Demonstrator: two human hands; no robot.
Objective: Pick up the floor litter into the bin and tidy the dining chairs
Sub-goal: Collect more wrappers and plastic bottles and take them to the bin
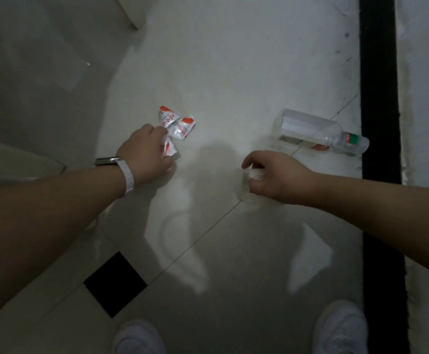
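Bottle lay up and right of the right hand.
The left hand (145,149) clenched a wrapper (176,129); the right hand (276,178) gripped a white wad (255,174). The bottle (318,132) lay crosswise on the floor (233,60), cap rightward.

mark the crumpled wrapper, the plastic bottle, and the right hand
crumpled wrapper (180,123): head view, on the white-and-orange part sticking out past the left hand's fingers.
plastic bottle (307,129): head view, on the clear body, lying on its side on the floor.
right hand (274,175): head view, on the back of the hand.
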